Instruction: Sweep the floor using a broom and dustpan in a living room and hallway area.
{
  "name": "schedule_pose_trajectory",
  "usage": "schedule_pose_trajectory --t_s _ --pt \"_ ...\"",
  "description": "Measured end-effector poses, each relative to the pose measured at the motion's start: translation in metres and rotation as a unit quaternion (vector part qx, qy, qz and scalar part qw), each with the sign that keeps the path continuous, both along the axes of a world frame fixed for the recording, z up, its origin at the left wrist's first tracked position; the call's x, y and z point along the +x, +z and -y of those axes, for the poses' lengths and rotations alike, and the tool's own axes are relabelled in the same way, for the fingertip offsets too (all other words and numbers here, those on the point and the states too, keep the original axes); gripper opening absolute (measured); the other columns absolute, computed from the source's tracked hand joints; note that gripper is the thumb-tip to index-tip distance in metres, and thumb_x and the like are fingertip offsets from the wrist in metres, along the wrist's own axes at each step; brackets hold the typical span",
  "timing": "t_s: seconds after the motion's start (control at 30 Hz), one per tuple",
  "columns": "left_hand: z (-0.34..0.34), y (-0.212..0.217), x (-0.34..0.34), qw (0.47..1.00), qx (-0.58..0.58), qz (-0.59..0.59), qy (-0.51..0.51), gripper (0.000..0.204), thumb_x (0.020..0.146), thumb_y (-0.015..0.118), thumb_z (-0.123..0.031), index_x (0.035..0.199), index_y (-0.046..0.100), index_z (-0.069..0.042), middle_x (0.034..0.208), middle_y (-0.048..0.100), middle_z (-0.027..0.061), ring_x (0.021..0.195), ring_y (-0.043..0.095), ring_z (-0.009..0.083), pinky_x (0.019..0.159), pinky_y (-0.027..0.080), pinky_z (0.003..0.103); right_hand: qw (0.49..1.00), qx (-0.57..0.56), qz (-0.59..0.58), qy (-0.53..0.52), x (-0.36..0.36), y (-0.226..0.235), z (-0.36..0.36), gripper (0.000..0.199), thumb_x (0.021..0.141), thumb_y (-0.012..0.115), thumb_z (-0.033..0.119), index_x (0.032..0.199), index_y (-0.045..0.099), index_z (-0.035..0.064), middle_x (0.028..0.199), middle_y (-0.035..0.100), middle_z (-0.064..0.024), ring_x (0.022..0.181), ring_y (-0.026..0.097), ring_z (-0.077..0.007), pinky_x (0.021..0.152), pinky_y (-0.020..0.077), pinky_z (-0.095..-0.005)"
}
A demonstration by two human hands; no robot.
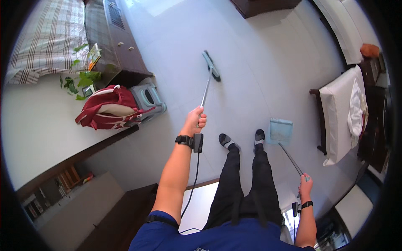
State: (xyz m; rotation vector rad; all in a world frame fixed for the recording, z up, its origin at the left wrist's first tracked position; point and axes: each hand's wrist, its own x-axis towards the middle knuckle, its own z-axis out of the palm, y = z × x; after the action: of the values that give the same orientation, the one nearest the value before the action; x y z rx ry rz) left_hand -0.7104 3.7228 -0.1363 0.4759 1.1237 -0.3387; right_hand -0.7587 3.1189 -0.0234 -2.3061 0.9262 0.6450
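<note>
The left hand (196,121) is closed around the top of a broom (208,79), whose handle runs forward and away from it to a dark brush head resting on the pale tiled floor (259,62), well ahead of the hand. The right hand (305,186) is closed on the long handle of a dustpan (281,130), which sits flat on the floor just ahead of the person's right foot, well apart from the brush head. No dirt shows on the floor or in the pan, so how much sweeping is done cannot be told; brush and pan have not yet been brought together. Off to the left of the left hand, a red bag (109,108) lies on a white counter beside a small grey step stool (147,98).
</note>
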Motion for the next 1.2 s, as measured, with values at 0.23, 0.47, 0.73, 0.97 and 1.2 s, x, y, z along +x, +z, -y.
schedule_pose_trajectory --t_s 0.23,0.47,0.73,0.97,1.2 --pt "0.105 0.038 -0.095 0.968 0.093 -0.024 -0.234 0.025 0.091 0.053 -0.027 0.082 0.044 -0.005 0.056 0.047 0.0086 0.035 0.045 0.0179 0.032 0.037 0.033 0.997 -0.004 0.005 -0.076 -0.038 0.013 0.016 0.033 0.087 0.058 0.025 0.11 0.057 0.0022 0.064 0.051 -0.0025 0.036 0.042 -0.0105 0.03 0.0328 -0.0251" --pt "0.219 0.045 -0.146 0.935 -0.173 -0.039 -0.306 0.013 0.087 0.055 -0.018 0.09 0.053 -0.005 0.059 0.046 0.0022 0.042 0.042 0.0116 0.035 0.033 0.027 0.99 -0.025 0.02 -0.141 -0.067 0.014 0.036 0.031 0.087 0.058 0.025 0.109 0.057 0.0025 0.057 0.045 0.0004 0.034 0.038 -0.0092 0.03 0.0297 -0.0249" --pt "0.234 -0.049 -0.031 0.891 -0.122 0.021 -0.437 0.011 0.08 0.052 -0.01 0.071 0.051 -0.004 0.058 0.044 0.0033 0.047 0.04 0.0112 0.041 0.028 0.024 0.986 -0.049 0.02 -0.158 -0.089 0.016 0.06 0.032 0.087 0.058 0.025 0.111 0.057 0.0025 0.05 0.04 0.0019 0.033 0.036 -0.0095 0.03 0.0292 -0.0251" --pt "0.096 -0.041 0.066 0.963 -0.051 -0.022 -0.263 0.014 0.086 0.056 -0.013 0.098 0.048 -0.011 0.071 0.05 0.0027 0.046 0.038 0.0052 0.036 0.025 0.02 0.982 -0.032 -0.002 -0.185 -0.072 0.019 0.055 0.03 0.089 0.057 0.024 0.11 0.057 0.0027 0.057 0.047 -0.001 0.032 0.04 -0.0107 0.029 0.0301 -0.026" --pt "0.028 -0.014 0.146 0.979 0.063 -0.033 -0.193 0.017 0.088 0.052 -0.01 0.101 0.043 -0.014 0.069 0.048 0.0024 0.046 0.039 0.0066 0.037 0.027 0.02 0.985 -0.001 -0.01 -0.173 -0.039 -0.011 0.081 0.033 0.087 0.057 0.026 0.11 0.056 0.0028 0.052 0.041 0.0015 0.034 0.038 -0.0103 0.029 0.0312 -0.0252"
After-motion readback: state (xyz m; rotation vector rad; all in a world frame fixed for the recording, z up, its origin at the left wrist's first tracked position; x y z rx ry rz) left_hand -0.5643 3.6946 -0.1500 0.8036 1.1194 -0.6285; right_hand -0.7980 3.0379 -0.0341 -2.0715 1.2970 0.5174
